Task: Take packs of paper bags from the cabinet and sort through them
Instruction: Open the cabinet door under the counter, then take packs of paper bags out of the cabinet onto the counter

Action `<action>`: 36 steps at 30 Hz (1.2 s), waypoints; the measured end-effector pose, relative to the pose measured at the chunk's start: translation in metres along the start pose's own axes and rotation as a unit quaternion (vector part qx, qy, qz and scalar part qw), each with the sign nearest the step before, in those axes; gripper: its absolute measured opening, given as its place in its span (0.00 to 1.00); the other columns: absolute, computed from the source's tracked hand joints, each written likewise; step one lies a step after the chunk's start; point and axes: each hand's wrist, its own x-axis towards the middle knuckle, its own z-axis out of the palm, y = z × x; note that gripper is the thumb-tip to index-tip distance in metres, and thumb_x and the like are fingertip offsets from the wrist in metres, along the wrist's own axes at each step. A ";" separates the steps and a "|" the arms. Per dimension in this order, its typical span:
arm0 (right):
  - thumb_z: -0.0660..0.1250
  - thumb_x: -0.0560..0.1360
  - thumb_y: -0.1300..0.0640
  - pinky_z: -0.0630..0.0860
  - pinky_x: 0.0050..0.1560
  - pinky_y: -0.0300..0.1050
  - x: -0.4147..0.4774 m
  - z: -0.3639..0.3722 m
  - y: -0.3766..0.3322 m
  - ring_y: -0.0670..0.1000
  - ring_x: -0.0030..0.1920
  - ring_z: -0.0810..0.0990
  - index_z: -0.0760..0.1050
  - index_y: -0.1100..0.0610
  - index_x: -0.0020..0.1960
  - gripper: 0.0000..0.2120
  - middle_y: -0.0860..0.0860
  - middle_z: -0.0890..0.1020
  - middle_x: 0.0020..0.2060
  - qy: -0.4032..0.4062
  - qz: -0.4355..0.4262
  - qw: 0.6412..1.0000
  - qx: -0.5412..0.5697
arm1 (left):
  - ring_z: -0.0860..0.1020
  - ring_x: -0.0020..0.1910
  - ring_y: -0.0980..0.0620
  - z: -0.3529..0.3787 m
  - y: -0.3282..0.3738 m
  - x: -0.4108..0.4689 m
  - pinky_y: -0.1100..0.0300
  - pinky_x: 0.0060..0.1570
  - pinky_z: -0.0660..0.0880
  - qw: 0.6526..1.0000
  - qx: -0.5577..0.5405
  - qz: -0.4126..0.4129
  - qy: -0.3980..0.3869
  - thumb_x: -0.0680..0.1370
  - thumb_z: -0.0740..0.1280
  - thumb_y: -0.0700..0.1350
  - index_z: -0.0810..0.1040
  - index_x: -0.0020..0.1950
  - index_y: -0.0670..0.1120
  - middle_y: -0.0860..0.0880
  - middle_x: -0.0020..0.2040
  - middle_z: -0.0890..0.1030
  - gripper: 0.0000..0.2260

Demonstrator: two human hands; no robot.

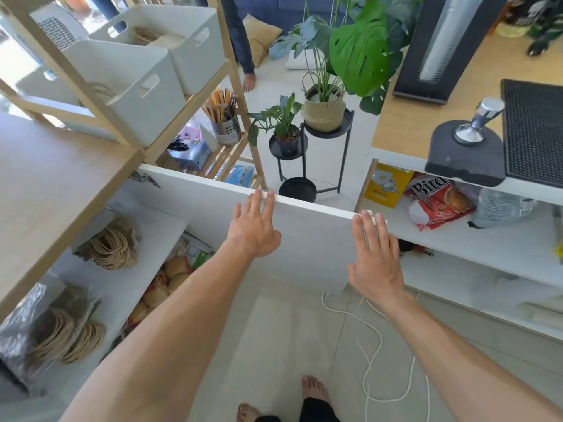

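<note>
**Both grips flat on the open cabinet door**

Faces the open white cabinet door (304,239) in mid-frame. Lays the left grip (253,226) on the door's face, fingers straight and slightly spread, tips reaching the top edge. Sets the right grip (376,254) at the door's free side edge, just right of center, fingers straight and close together, pinching nothing.

Leaves the paper bags inside the cabinet at lower left, well apart from both grips. Keeps the upper pack of paper bags (112,245), pale twine handles showing, on the higher shelf. Keeps the wrapped packs of paper bags (61,333), in clear plastic, on the shelf below, with snack bags (164,281) just to their right.

Shows a wooden desk (45,184) above that cabinet at left and white storage bins (128,77) on a wooden rack at upper left. Shows potted plants (323,108) on black stands at top center. Shows a metal tamper (475,126) upright on a grey mat at right, a red coffee pack (438,202) on the open shelf beneath it, and a white cord (374,345) looping across the tiled floor at lower right.
</note>
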 end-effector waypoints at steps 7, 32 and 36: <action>0.66 0.63 0.66 0.62 0.64 0.61 -0.001 0.001 0.001 0.62 0.75 0.51 0.53 0.61 0.76 0.44 0.59 0.58 0.76 0.007 0.002 1.000 0.010 | 0.50 0.77 0.42 -0.011 -0.012 -0.002 0.42 0.74 0.50 0.999 -0.036 0.024 -0.012 0.77 0.59 0.55 0.47 0.78 0.51 0.44 0.80 0.48 0.33; 0.66 0.71 0.62 0.63 0.62 0.49 0.091 0.031 -0.285 0.59 0.64 0.69 0.68 0.64 0.67 0.25 0.60 0.73 0.63 -0.037 -0.289 0.939 0.183 | 0.67 0.69 0.39 0.065 -0.267 -0.132 0.45 0.67 0.65 0.929 -0.229 -0.285 0.059 0.76 0.57 0.55 0.55 0.76 0.44 0.40 0.74 0.64 0.31; 0.62 0.76 0.56 0.58 0.65 0.46 0.105 0.063 -0.328 0.55 0.68 0.65 0.63 0.60 0.72 0.26 0.57 0.69 0.68 -0.071 -0.312 0.923 0.216 | 0.61 0.73 0.39 0.096 -0.303 -0.135 0.44 0.70 0.60 0.904 -0.262 -0.328 0.077 0.78 0.57 0.55 0.53 0.77 0.46 0.41 0.77 0.59 0.30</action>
